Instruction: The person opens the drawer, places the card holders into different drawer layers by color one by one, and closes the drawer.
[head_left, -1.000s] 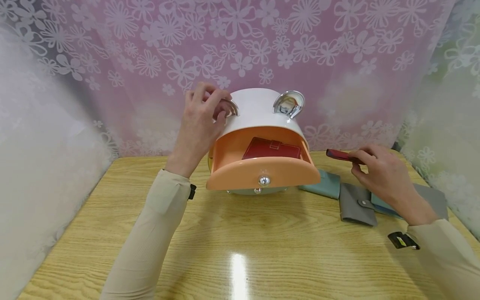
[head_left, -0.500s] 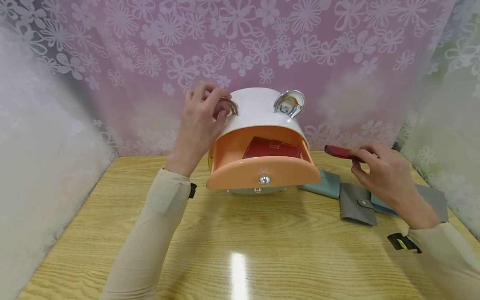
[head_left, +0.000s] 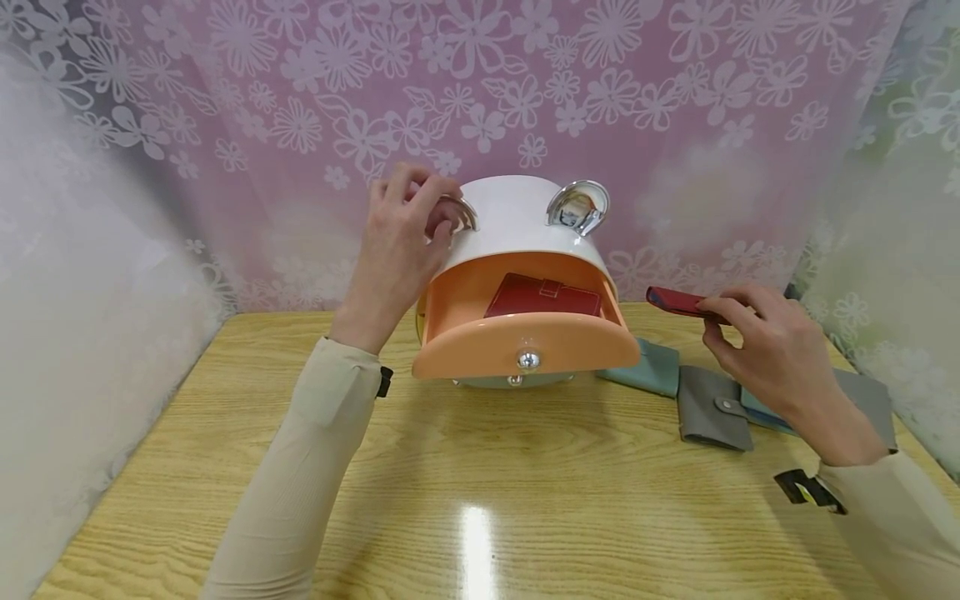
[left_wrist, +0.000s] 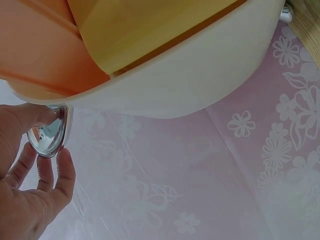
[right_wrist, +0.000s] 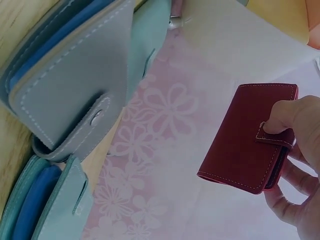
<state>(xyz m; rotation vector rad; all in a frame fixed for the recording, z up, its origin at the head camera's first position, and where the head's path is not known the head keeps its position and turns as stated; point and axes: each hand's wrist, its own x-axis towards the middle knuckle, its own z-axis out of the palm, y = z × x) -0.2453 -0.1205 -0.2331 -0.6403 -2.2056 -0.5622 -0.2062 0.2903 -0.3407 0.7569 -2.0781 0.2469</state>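
My left hand grips the left chrome ear of a white drawer box, thumb on one face and fingertips on the other in the left wrist view. The box's orange top drawer is pulled out, and a red wallet with a strap lies in it. Right of the box, my right hand pinches a second red wallet above the table. Its thumb presses on the strap while the fingers lie behind it, as the right wrist view shows. The wallet is seen nearly edge-on from the head.
Beneath and beside my right hand lie a green wallet, a grey wallet with a snap strap, and further green and grey ones partly hidden. A right chrome ear stands on the box. A flowered curtain hangs behind the wooden table.
My right hand has raised the red wallet slightly and shifted it a little to the left. The left hand, box and drawer stay put.
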